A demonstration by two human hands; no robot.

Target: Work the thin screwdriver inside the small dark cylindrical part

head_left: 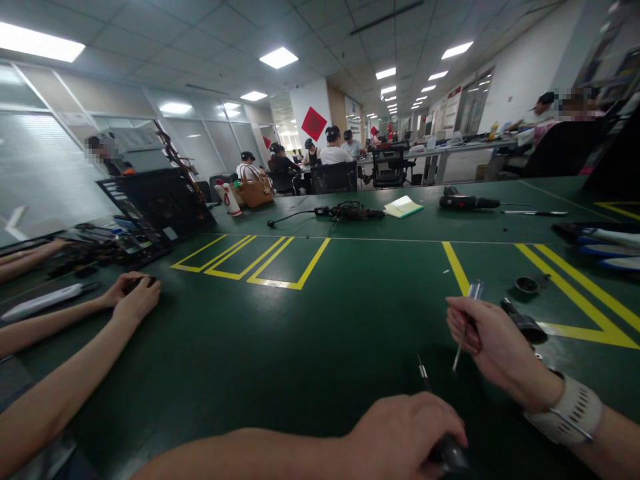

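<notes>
At the bottom middle, my left hand [405, 427] is closed around a dark tool-like object [453, 457]; a thin metal tip with a black shank [423, 373] sticks out beyond the fingers. My right hand [500, 347], wearing a pale watch strap, grips a small screwdriver [477, 289] with a clear handle. Its metal shaft slants down toward the green tabletop. Just right of that hand lies a dark cylindrical part [525, 323], and behind it a dark round cup-like part [530, 285]. My left palm hides most of what it holds.
Another person's hands [133, 297] hold a small dark item at left. Yellow tape [275, 283] marks the green table [240, 380]. Farther back are a cable bundle [347, 211], notepad [404, 207], power drill [467, 200] and pen-like tool [535, 213]. Blue-and-white items [610, 248] lie right.
</notes>
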